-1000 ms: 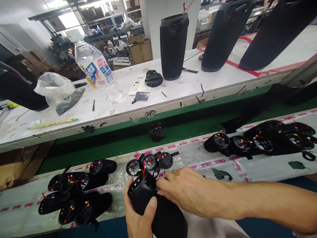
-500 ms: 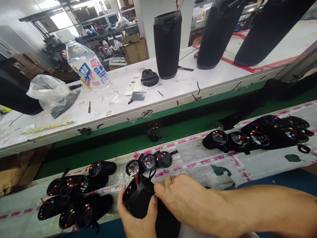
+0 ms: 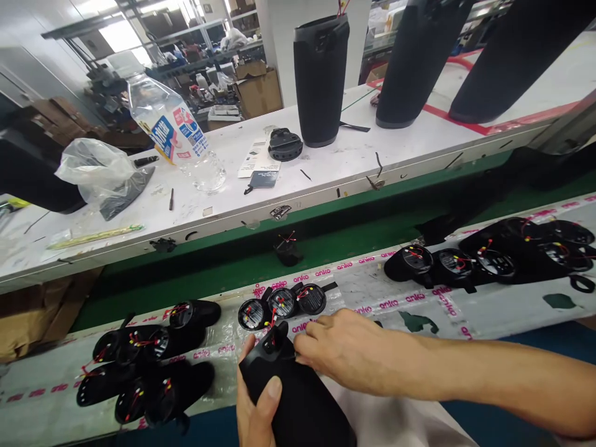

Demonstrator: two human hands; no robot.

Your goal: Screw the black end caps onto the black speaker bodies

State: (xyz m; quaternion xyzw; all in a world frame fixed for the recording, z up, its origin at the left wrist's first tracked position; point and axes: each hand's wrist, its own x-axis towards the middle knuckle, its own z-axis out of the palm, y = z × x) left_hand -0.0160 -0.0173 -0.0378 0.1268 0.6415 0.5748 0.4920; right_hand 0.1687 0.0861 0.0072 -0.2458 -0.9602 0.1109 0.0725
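Held speaker-like cylinder: since the earlier frame, its upper end has turned, so the open mouth with the row of holes is now mostly hidden. The black cylinder (image 3: pixel 302 397) is tilted, over the near edge of the film-covered desk (image 3: pixel 372 288), and its lower end goes out of view at the bottom.
Left hand: the left hand (image 3: pixel 258 410) has its grip around the cylinder, holding it from the left side, and the thumb lies along the fabric.
Right hand: the right hand (image 3: pixel 349 351) touches the right side of the cylinder near its upper end. The fingers are bent and the grip looks narrow, but I cannot tell if something is pinched inside.
Top end: a small black loop (image 3: pixel 278 333) stands up here, and red wires (image 3: pixel 272 318) show just beside it.
Film-covered desk: three round black parts (image 3: pixel 282 303) with wires lie just beyond the cylinder. One group of black cylinders (image 3: pixel 158 388) lies toward the left end, another group (image 3: pixel 493 264) toward the right end.
White desk: on the white desk (image 3: pixel 326 171), a clear bottle (image 3: pixel 177 127) leans in the view at left, near a plastic bag (image 3: pixel 90 171). A round black part (image 3: pixel 285 146) sits just beside an upright cylinder (image 3: pixel 320 87), with a dark tag (image 3: pixel 264 179) near its front edge.
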